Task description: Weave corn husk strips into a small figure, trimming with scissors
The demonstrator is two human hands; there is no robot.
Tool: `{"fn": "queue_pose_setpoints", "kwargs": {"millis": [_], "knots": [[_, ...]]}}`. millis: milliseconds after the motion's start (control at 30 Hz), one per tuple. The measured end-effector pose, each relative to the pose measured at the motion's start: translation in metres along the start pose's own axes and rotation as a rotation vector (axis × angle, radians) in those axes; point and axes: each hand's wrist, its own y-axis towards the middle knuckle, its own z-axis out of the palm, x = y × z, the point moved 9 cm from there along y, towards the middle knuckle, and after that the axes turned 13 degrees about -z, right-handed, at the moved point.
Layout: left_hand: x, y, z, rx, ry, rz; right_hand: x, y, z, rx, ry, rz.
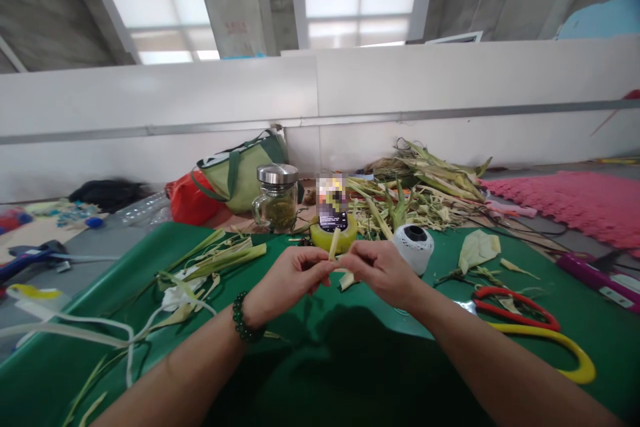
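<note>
One narrow, pale-yellow strip of plant husk (335,244) is poking up above a smooth green sheet (320,373); left hand (303,268) and right hand (381,269) are pinching low on it, fingers nearly meeting, and uneven tugging could be inviting a split.

White spool (411,256): obstacle beyond right fingers (364,251)

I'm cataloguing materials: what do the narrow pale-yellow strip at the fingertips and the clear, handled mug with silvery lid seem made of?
Narrow pale-yellow strip: probably plant husk, matte, resembling nearby leafy scraps. Clear, handled mug: glass or plastic, glossy and see-through. Silvery lid: likely metal, given its grey sheen.
</note>
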Motion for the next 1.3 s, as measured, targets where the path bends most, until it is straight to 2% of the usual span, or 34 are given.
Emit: {"fn": "queue_pose_setpoints", "kwargs": {"millis": [67,133,233,300,367,467,533,700,767,933,1033,1200,1300], "knots": [[0.001,0.000,-0.002,0.007,-0.028,-0.014,0.003,-0.002,0.014,0.157,0.001,-0.031],[0.000,0.000,-0.005,-0.001,-0.038,-0.015,0.008,-0.004,0.020,0.217,-0.005,-0.079],[-0.002,0.000,-0.011,-0.028,-0.026,0.000,0.012,-0.004,0.016,0.168,-0.080,-0.137],[-0.001,0.002,-0.014,-0.039,-0.041,-0.006,0.010,-0.004,0.013,0.122,-0.064,-0.121],[0.002,0.004,-0.016,-0.039,-0.124,-0.032,0.000,-0.004,0.017,0.114,0.077,-0.008],[0.007,0.007,-0.019,-0.065,-0.310,-0.053,-0.013,-0.009,0.038,0.204,0.302,0.182],[0.008,0.007,-0.021,-0.102,-0.387,-0.037,-0.013,-0.008,0.046,0.208,0.320,0.198],[0.010,0.004,-0.018,-0.169,-0.501,-0.017,-0.013,-0.007,0.055,0.076,0.493,0.209],[0.014,0.004,-0.015,-0.200,-0.556,-0.030,-0.012,-0.009,0.056,0.039,0.447,0.186],[0.021,0.005,-0.014,-0.302,-0.678,-0.034,0.002,-0.015,0.056,-0.027,0.164,0.062],[0.022,0.005,-0.019,-0.343,-0.712,-0.023,0.008,-0.017,0.060,-0.030,0.187,0.055],[0.022,0.007,-0.024,-0.337,-0.736,-0.016,0.016,-0.017,0.061,0.014,0.159,0.023],[0.020,0.007,-0.027,-0.312,-0.727,-0.002,0.011,-0.016,0.056,0.024,0.250,0.063]]}}
